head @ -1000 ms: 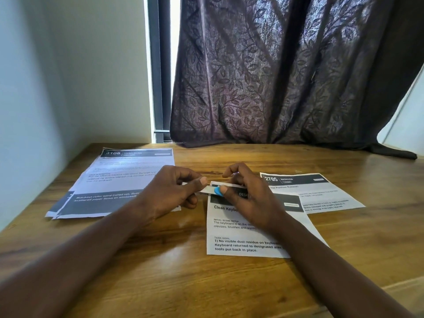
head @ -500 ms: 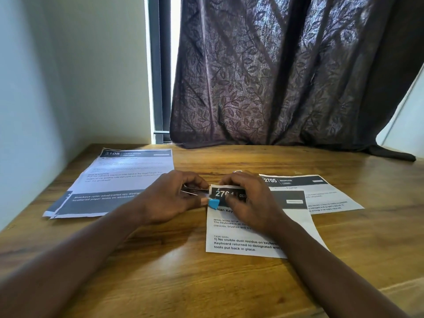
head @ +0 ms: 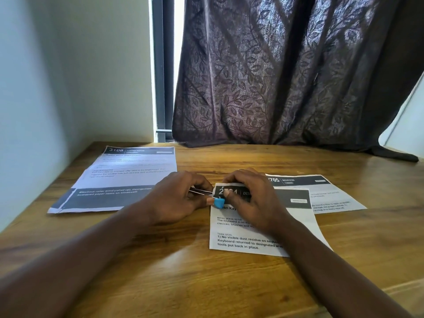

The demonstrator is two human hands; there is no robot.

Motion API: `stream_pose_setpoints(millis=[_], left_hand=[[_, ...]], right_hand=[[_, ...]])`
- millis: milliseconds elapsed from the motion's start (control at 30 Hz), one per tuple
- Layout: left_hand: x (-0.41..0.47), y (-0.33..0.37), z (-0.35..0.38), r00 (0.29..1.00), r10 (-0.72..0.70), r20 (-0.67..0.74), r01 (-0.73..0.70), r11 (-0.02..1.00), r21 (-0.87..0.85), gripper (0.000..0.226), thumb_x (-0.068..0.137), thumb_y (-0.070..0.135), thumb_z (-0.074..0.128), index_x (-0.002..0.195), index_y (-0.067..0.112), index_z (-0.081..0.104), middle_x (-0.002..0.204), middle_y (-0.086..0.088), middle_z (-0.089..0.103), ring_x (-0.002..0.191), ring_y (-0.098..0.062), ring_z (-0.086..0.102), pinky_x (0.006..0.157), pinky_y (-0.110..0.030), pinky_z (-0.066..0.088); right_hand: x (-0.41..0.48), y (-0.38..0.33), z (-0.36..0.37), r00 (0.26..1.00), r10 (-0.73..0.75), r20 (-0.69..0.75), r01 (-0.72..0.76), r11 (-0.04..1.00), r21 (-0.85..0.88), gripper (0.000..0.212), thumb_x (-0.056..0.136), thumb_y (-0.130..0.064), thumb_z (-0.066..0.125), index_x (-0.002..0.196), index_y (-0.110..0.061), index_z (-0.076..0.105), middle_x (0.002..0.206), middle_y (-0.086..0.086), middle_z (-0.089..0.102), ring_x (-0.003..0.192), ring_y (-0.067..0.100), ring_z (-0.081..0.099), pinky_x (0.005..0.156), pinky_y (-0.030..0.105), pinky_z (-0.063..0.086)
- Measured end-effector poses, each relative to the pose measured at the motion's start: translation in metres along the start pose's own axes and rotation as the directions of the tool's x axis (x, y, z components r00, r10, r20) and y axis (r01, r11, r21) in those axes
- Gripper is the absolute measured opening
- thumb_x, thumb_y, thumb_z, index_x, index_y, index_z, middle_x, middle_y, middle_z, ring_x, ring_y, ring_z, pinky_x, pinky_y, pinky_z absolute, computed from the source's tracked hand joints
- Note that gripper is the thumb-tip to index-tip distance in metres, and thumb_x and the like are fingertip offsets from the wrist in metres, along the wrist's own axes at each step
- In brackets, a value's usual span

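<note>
A small blue binder clip (head: 219,202) with silver wire handles sits at the top left corner of a printed sheet (head: 252,242) lying on the wooden table (head: 183,276). My left hand (head: 176,198) pinches the clip's handles from the left. My right hand (head: 254,203) lies curled over the sheet's dark header and pinches that corner, its thumb right beside the clip. Whether the clip's jaws bite the paper is hidden by my fingers.
A larger printed sheet headed 3108 (head: 128,171) lies at the left, and another headed 2705 (head: 332,198) lies partly under the middle sheet at the right. A dark leaf-patterned curtain (head: 275,76) hangs behind the table. A wall (head: 34,88) closes the left side.
Both hands have come down from holding the sheet's top edge raised; the corner now lies flat on the table, with the clip against it. Little has moved in the last half second.
</note>
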State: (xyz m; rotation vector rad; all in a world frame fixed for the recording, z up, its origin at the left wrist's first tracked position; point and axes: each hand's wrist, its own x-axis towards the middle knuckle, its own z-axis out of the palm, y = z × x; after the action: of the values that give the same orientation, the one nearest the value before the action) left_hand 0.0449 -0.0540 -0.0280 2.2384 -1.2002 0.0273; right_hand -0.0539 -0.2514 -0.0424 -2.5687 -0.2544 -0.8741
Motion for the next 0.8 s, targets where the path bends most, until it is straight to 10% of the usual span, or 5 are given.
stream_pose_setpoints(millis=[567,800], left_hand=[[-0.001,-0.001,0.007,0.995,0.042,-0.089,-0.031,0.992,0.126,0.028,0.093,0.042,0.069,0.119,0.034,0.067,0.120,0.014,0.067,0.105,-0.007,0.059,0.089,-0.035,0.054],[0.000,-0.017,-0.006,0.976,0.069,-0.205,-0.073,0.997,-0.008,0.031,0.088,0.044,0.075,0.116,0.031,0.073,0.107,0.015,0.071,0.096,-0.001,0.064,0.085,-0.034,0.057]], right_hand=[[-0.004,-0.017,-0.003,0.991,-0.005,0.135,0.006,1.000,-0.010,0.053,0.085,-0.034,0.069,0.130,-0.035,0.040,0.106,-0.013,0.059,0.103,0.008,0.053,0.095,0.037,0.044],[-0.004,-0.015,-0.003,0.996,0.028,0.089,-0.029,0.999,0.014,0.054,0.092,-0.034,0.051,0.144,-0.033,0.039,0.117,-0.019,0.052,0.108,-0.018,0.041,0.096,0.029,0.031]])
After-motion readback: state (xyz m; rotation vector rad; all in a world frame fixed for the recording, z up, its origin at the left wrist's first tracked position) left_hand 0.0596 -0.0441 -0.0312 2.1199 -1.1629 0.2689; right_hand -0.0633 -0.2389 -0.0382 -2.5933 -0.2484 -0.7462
